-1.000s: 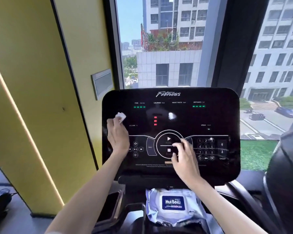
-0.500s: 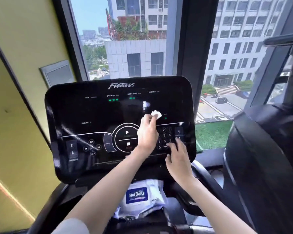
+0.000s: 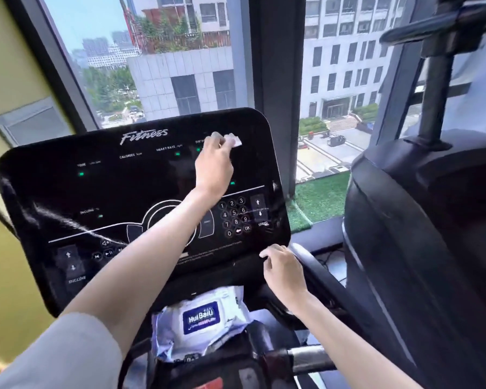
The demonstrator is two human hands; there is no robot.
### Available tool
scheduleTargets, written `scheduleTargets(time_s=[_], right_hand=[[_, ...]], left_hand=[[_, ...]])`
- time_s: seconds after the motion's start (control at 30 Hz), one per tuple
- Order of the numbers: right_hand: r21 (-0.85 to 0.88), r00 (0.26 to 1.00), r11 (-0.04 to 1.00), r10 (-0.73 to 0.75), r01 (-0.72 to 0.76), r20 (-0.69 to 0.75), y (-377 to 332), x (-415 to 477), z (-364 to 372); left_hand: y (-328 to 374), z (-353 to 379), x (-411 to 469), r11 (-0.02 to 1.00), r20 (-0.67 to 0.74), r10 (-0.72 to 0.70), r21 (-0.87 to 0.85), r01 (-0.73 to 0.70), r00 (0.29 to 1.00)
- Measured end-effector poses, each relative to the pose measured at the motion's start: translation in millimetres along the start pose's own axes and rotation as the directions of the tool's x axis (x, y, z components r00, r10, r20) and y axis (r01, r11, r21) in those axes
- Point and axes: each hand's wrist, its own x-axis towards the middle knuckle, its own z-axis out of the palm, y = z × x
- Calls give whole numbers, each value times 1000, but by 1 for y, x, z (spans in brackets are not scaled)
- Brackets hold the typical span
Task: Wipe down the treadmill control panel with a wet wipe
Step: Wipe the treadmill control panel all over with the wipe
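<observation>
The glossy black treadmill control panel (image 3: 68, 192) fills the middle of the view, with "Fitness" lettering on top, green indicator lights and a number keypad at the lower right. My left hand (image 3: 213, 167) presses a small folded white wet wipe (image 3: 234, 140) against the panel's upper right area. My right hand (image 3: 285, 272) rests with fingers spread at the panel's lower right edge, holding nothing. Wet streaks show on the panel's lower left.
A white wet wipe pack (image 3: 199, 321) with a blue label lies in the tray below the panel. A black handlebar (image 3: 309, 359) runs at the bottom right. A large dark machine (image 3: 421, 234) stands on the right. A window (image 3: 180, 66) lies behind, a yellow wall (image 3: 9, 66) on the left.
My left hand has swept the wipe from the panel's left side across to its upper right. My right hand slid down from the keypad to the panel's lower right edge. The view shifted right.
</observation>
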Motion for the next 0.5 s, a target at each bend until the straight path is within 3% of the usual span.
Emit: scheduleTargets(time_s=[0.07, 0.17, 0.3, 0.43, 0.5], right_hand=[[-3, 1000, 1000, -17, 17, 11, 0, -4, 0], [-21, 999, 999, -39, 39, 16, 1, -7, 2], [-67, 1000, 998, -12, 13, 15, -2, -15, 8], [-90, 998, 996, 2, -7, -60, -7, -19, 15], [-94, 996, 996, -15, 7, -86, -14, -20, 20]], left_hand=[[7, 16, -14, 988, 126, 116, 84, -127, 985], [20, 28, -42, 956, 268, 265, 54, -289, 926], [19, 36, -88, 821, 403, 546, -85, -564, 734], [2, 32, -120, 728, 485, 667, -261, -634, 566], [-12, 22, -126, 718, 500, 679, -297, -630, 538]])
